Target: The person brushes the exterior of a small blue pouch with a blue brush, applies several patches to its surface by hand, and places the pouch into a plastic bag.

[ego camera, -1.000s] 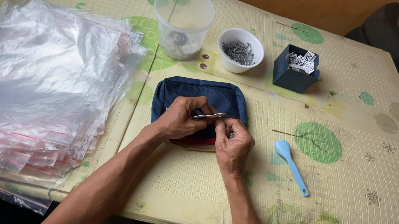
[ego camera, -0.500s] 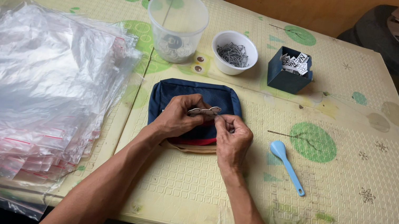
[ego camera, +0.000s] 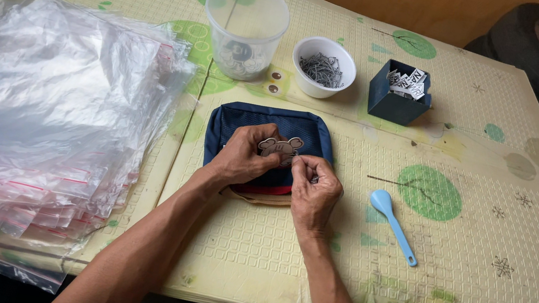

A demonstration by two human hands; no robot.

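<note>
Both hands meet over a dark blue cloth pad (ego camera: 245, 120) lying on the pale yellow, green-spotted table mat (ego camera: 488, 229). The left hand (ego camera: 244, 158) pinches a small flat grey metal charm (ego camera: 280, 148) with rounded ears between thumb and fingertips, holding it face up just above the pad. The right hand (ego camera: 312, 193) sits just beside it, thumb and forefinger pressed together on something very small at the charm's right edge; what it is cannot be told. A red strip and a tan edge of the pad show beneath the wrists. Beyond the pad, near the far edge, stand a clear plastic tub (ego camera: 246, 19) with a few dark bits at its bottom, a white bowl (ego camera: 324, 67) full of small grey metal pieces, and a dark blue square box (ego camera: 398, 92) holding black-and-white paper tags. A light blue plastic spoon (ego camera: 393, 224) lies on the mat to the right of the right hand, apart from it. To the left, a thick, slumped stack of clear zip bags (ego camera: 36, 122) with red seal lines covers much of the table, its edge near the left forearm but not touching the pad.
</note>
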